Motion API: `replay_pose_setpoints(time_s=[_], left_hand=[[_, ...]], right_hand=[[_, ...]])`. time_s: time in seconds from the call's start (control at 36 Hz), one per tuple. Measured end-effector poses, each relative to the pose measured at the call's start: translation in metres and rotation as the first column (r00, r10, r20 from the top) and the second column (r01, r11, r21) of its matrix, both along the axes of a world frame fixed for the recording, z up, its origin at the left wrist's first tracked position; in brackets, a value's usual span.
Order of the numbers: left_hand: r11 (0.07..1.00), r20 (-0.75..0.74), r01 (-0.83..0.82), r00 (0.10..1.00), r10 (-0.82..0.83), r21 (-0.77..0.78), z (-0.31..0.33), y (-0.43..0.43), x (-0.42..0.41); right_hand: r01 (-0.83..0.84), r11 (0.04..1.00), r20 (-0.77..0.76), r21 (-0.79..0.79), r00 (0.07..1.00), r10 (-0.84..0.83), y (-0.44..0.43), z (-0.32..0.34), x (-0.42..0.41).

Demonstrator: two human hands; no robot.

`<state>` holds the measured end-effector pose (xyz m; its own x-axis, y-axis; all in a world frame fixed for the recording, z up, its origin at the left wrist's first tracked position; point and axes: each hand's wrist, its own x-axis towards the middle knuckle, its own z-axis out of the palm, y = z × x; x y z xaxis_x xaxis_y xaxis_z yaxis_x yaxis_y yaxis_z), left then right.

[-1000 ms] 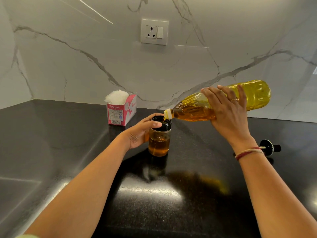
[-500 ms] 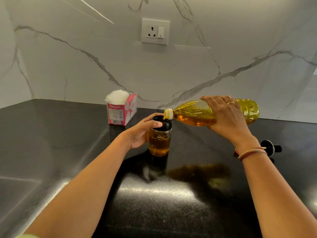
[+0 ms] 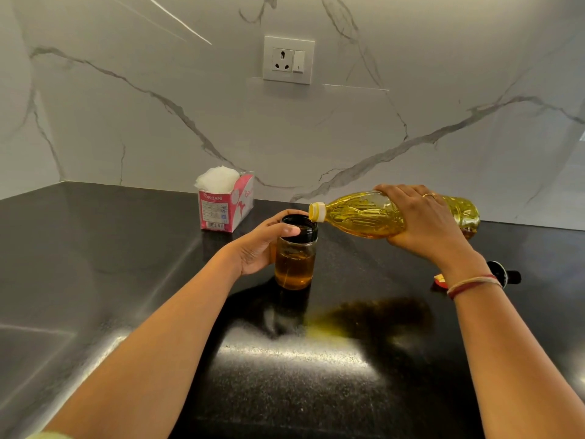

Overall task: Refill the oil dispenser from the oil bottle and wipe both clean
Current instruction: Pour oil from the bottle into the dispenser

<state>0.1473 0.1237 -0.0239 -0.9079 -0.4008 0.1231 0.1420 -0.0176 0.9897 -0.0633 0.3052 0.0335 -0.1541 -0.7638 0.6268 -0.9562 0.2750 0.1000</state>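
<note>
oil bottle [image 3: 357,213] lying level, mouth at the oil dispenser [image 3: 296,258] rim
right hand [image 3: 424,223] wraps its middle, left hand [image 3: 261,247] curls round the dispenser; tissue box [image 3: 226,210] just behind the dispenser on black counter [image 3: 95,264].

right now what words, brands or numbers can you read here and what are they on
"ORIGAMI": top of the front face of the pink tissue box.
Small print and barcode below it: too small to read.
Script on the box's side face: not readable.
Oil bottle, oil dispenser and wall socket: no readable text shows.
</note>
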Motion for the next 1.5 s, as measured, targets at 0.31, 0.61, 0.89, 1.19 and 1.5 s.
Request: replay_pose_setpoints(time_s=[0.31, 0.61, 0.89, 1.19, 1.5], left_hand=[[1.0, -0.012, 0.011, 1.0, -0.011, 0.006, 0.0, 0.0, 0.0], [1.0, -0.02, 0.017, 1.0, -0.016, 0.025, -0.001, -0.002, -0.001], [1.0, -0.017, 0.004, 1.0, -0.003, 0.023, -0.001, -0.001, -0.001], [0.992, -0.048, -0.114, 0.992, 0.117, 0.05, 0.0, 0.0, -0.002], [0.983, -0.046, -0.159, 0.985, 0.164, 0.094, -0.004, -0.004, -0.003]], right_hand=[[-0.03, 0.998, 0.082, 0.056, 0.996, 0.025, 0.0, 0.0, -0.002], [-0.113, 0.99, 0.278, -0.082, 0.951, 0.132, -0.001, 0.0, -0.01], [-0.106, 0.935, 0.6, -0.34, 0.741, 0.302, 0.0, 0.01, -0.006], [-0.056, 0.813, 0.74, -0.58, 0.38, 0.554, 0.007, 0.019, 0.007], [-0.044, 0.775, 0.723, -0.63, 0.332, 0.606, 0.009, 0.02, 0.007]])
